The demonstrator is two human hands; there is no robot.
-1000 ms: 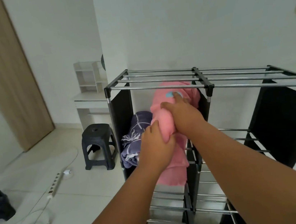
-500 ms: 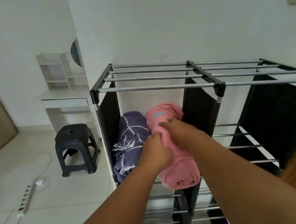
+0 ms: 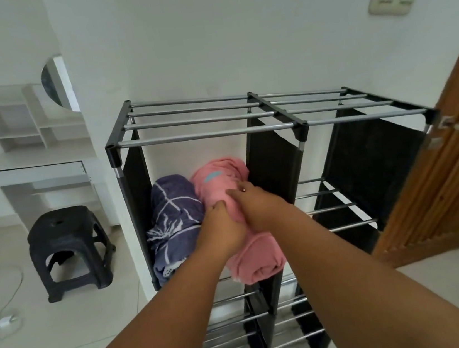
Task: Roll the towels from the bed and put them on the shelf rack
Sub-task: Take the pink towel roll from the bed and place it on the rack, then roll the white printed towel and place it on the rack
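**Pink towel settles into the rack beside the purple one**

Head view: since a second ago the pink towel [image 3: 227, 203] has gone from being held up near the top rails to lying lower, on the upper left shelf of the shelf rack [image 3: 205, 134], its far end near the wall and its near end sticking out over the front edge. It touches the purple towel [image 3: 174, 219], which lies rolled just to its left in the same compartment. The left hand [image 3: 224, 230] is curled around the roll from its left side, fingers grasping the cloth. The right hand [image 3: 258, 205] presses on top, fingers bent onto the towel; how firmly it grips, I cannot tell.

Two towels look shelved. The pink one probably needs pushing further in before it is let go. The right compartments and lower shelves are bare. The bed is out of view, so what remains is unknown.
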